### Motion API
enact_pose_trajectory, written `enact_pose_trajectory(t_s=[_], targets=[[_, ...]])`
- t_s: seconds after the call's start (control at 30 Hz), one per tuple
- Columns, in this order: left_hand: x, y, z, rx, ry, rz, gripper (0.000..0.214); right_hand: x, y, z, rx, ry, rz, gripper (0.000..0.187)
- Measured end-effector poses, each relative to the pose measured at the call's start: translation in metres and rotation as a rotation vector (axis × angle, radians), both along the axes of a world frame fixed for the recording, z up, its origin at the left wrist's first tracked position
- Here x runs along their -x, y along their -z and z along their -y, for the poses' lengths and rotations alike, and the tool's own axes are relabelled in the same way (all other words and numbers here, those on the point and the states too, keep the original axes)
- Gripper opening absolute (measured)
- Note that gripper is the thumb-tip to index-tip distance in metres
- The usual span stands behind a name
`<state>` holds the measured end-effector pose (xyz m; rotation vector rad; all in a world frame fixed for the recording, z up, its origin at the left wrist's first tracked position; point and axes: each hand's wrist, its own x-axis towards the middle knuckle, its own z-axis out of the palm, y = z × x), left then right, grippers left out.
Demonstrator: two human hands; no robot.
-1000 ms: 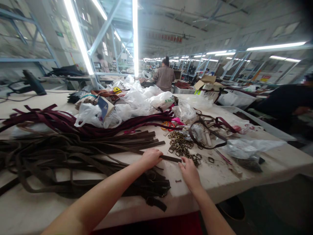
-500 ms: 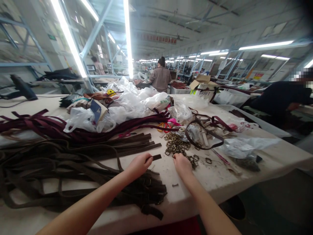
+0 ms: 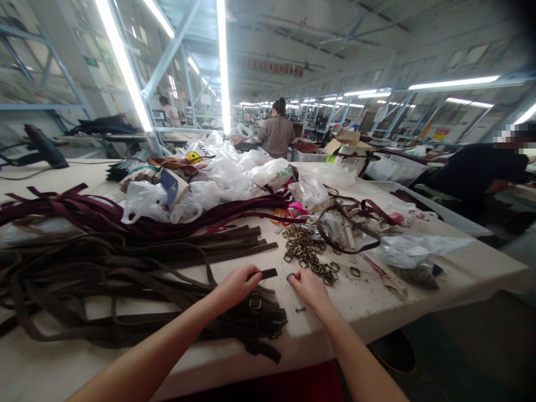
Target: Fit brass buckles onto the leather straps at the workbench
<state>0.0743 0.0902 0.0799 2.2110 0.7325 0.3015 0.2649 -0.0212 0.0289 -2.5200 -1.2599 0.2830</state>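
Note:
My left hand (image 3: 242, 282) pinches a dark brown strap (image 3: 269, 273) close to its end, which sticks out to the right of the fingers. Facing it, my right hand (image 3: 309, 288) is closed on a small metal buckle (image 3: 290, 276), held just left of the fingertips. A gap separates the buckle from the strap end. Behind my right hand lies a heap of brass-coloured buckles (image 3: 302, 248). Below my left hand, a bundle of dark brown straps (image 3: 234, 326) has a buckle (image 3: 254, 302) among its ends.
Purple straps (image 3: 201, 216) and white plastic bags (image 3: 226, 178) spread across the back of the table (image 3: 310, 357). A looped brown strap (image 3: 355, 250) and a clear bag (image 3: 406, 251) lie to the right. A dark handheld tool (image 3: 44, 146) stands far left. A person (image 3: 473, 167) bends over at right.
My right hand has drawn back from the buckle heap, slightly nearer to me, with one buckle now in its fingers. My left hand still holds the strap end in about the same place.

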Motion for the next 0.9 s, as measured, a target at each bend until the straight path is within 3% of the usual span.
enact_pose_trajectory(t_s=[0.1, 0.17, 0.3, 0.47, 0.63, 0.8, 0.9], targets=[[0.005, -0.005, 0.003, 0.054, -0.002, -0.007, 0.029, 0.008, 0.004, -0.002, -0.184, -0.041, -0.157, 0.013], [0.006, -0.009, 0.004, 0.069, -0.017, 0.010, 0.028, 0.016, 0.002, 0.000, -0.354, -0.094, -0.407, 0.015], [0.003, -0.020, 0.006, 0.147, -0.051, 0.068, 0.025, 0.038, -0.019, 0.004, -0.512, -0.165, -0.878, 0.023], [0.001, -0.028, 0.012, 0.287, -0.025, 0.019, 0.023, 0.064, -0.040, 0.004, -0.617, -0.174, -1.065, 0.026], [0.003, -0.022, 0.013, 0.405, -0.083, 0.105, 0.029, 0.081, -0.038, 0.003, -0.739, 0.015, -1.329, 0.033], [0.004, -0.016, 0.001, 0.429, -0.175, 0.165, 0.030, 0.079, -0.041, 0.005, -0.844, 0.109, -1.329, 0.032], [0.008, -0.016, -0.001, 0.460, -0.111, 0.098, 0.027, 0.075, -0.046, 0.008, -0.806, 0.087, -1.452, 0.032]])
